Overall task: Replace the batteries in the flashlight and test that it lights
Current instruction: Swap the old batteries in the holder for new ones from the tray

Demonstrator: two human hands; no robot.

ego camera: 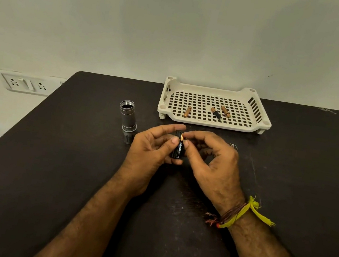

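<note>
**Battery pack held over the dark table**

A dark, scuffed table (pixel 45 175) is seen from its near edge, with a pale wall behind its far edge and a white socket plate (pixel 26 84) mounted on that wall beyond the left edge. Near the middle of the table, a black battery holder (pixel 178 146) with a Duracell cell showing is gripped between both hands: the left hand (pixel 150 147) is closed around its left side, and the right hand (pixel 210 157) is pinched on its top right. A yellow thread (pixel 246 213) is tied at the right wrist. Just left of the hands, the grey flashlight body (pixel 127 119) is stood upright, open end up. At the far edge, a cream perforated tray (pixel 209 123) is set, and three loose batteries (pixel 216 113) are held in it.
</note>
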